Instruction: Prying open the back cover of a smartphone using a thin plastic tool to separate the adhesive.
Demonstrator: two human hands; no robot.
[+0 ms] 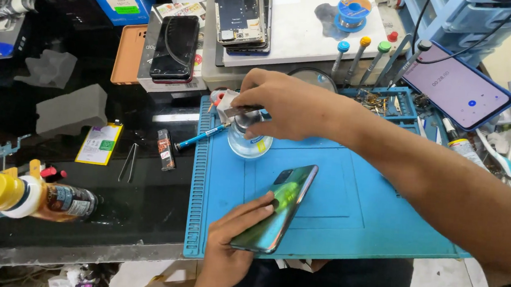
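Left hand (229, 245) grips the slick, fragile-looking phone (276, 207) by its edges near the mat's (346, 229) front edge; right hand (289, 106) pinches a blade (243, 110) over the bottle (248, 138).

Iridescent green-blue phone (277, 209), blue ribbed work mat (347, 211); yellow-capped bottle (26, 197), orange phone case (129, 53), glossy black table (85, 148)

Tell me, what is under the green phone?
The green phone lies on the blue mat, with the left hand holding its near end. The mat directly beneath it is covered.
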